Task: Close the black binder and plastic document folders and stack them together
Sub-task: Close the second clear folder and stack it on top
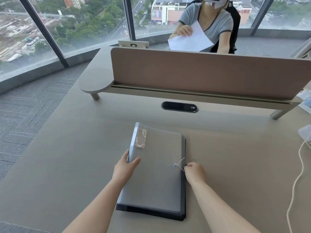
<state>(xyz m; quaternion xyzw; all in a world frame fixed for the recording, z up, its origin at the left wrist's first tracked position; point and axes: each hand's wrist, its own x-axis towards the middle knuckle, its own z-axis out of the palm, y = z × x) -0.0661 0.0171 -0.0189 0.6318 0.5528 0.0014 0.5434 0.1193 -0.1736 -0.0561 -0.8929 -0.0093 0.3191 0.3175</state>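
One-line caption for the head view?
Left hand steadies grey plastic folder atop black binder; right hand pulls its elastic cord.

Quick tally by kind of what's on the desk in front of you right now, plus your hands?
Translucent grey plastic folder with string tie: 1
Black binder underneath it: 1
White cable at the desk's right edge: 1
Hands on the folder: 2, left hand and right hand
Total: 5
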